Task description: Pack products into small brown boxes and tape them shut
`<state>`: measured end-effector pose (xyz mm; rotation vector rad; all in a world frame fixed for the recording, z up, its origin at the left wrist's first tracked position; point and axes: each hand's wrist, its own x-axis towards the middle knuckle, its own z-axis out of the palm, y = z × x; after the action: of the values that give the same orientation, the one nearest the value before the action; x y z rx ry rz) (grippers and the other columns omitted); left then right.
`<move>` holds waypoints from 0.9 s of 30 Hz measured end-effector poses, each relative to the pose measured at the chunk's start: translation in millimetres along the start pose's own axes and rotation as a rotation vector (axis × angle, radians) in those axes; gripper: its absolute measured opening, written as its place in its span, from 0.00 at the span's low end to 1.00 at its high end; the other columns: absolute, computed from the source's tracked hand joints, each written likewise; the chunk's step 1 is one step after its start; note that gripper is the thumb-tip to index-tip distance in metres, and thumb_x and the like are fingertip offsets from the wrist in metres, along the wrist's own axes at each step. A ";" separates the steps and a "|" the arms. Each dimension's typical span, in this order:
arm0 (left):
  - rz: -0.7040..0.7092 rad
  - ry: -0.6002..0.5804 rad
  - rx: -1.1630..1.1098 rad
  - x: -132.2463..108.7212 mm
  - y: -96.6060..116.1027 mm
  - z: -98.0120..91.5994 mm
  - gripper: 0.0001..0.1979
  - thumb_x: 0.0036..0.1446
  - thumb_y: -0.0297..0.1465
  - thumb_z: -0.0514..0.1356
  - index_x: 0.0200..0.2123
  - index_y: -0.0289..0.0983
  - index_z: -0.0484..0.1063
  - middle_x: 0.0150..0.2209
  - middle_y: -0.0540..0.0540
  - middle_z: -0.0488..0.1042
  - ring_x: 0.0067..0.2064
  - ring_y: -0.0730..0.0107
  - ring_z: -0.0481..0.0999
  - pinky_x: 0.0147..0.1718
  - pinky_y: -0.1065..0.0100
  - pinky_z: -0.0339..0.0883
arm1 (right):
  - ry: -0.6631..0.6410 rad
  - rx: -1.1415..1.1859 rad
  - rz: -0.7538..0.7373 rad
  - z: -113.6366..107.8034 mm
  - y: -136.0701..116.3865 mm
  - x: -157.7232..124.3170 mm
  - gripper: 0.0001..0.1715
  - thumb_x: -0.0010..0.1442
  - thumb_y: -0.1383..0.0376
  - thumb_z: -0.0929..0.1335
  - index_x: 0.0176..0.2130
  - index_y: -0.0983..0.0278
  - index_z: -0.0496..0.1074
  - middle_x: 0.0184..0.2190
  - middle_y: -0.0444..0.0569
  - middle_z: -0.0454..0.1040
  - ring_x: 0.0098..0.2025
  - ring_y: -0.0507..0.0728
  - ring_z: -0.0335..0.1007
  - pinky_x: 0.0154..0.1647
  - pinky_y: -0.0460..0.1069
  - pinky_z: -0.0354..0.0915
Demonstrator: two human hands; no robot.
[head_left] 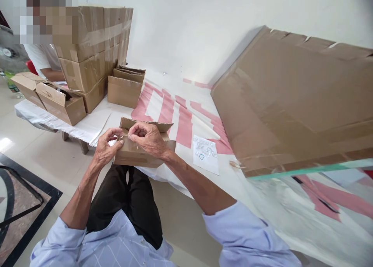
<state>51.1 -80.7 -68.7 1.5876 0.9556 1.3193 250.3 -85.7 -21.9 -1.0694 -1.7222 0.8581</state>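
Observation:
A small open cardboard box (136, 155) sits at the near edge of the table, its back flap standing up. My left hand (106, 147) grips the box's left front corner with curled fingers. My right hand (148, 138) lies over the box's top, fingers bent and pinched together near the left hand's fingertips. What, if anything, sits between the pinched fingers is too small to make out. Both forearms reach out from light blue sleeves.
A white sheet with small clear pieces (205, 153) lies right of the box. A big cardboard panel (294, 100) leans at the right. Stacked taped boxes (93, 49) and open small boxes (62, 102) stand at the far left, with another person (40, 57) behind them.

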 end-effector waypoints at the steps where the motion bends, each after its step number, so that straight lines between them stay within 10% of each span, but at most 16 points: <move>1: -0.001 -0.004 0.024 0.0 1.3 0.4 0.14 0.54 0.36 0.68 0.45 0.40 0.82 0.45 0.44 0.83 0.50 0.58 0.82 0.56 0.57 0.73 | 0.021 -0.008 -0.018 2.1 -0.2 -1.9 0.07 0.59 0.60 0.71 0.32 0.61 0.72 0.28 0.43 0.74 0.29 0.52 0.66 0.32 0.49 0.64; 17: -0.009 0.046 0.055 -2.2 4.9 2.3 0.11 0.54 0.37 0.70 0.40 0.40 0.84 0.39 0.45 0.84 0.43 0.60 0.81 0.48 0.61 0.75 | 0.057 -0.147 -0.196 10.0 5.8 -4.0 0.06 0.60 0.69 0.69 0.32 0.60 0.68 0.29 0.41 0.72 0.31 0.53 0.67 0.37 0.49 0.65; 27: -0.099 0.165 0.021 20.0 16.2 1.4 0.13 0.46 0.38 0.76 0.34 0.44 0.80 0.30 0.53 0.81 0.31 0.64 0.76 0.29 0.66 0.69 | 0.011 -0.919 -0.665 25.1 11.8 9.5 0.15 0.78 0.67 0.61 0.43 0.62 0.76 0.42 0.52 0.77 0.47 0.59 0.71 0.51 0.52 0.70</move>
<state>56.2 -68.1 -46.8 1.4444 1.1370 1.3911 228.3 -74.8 -37.8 -0.9123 -2.3107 -0.4111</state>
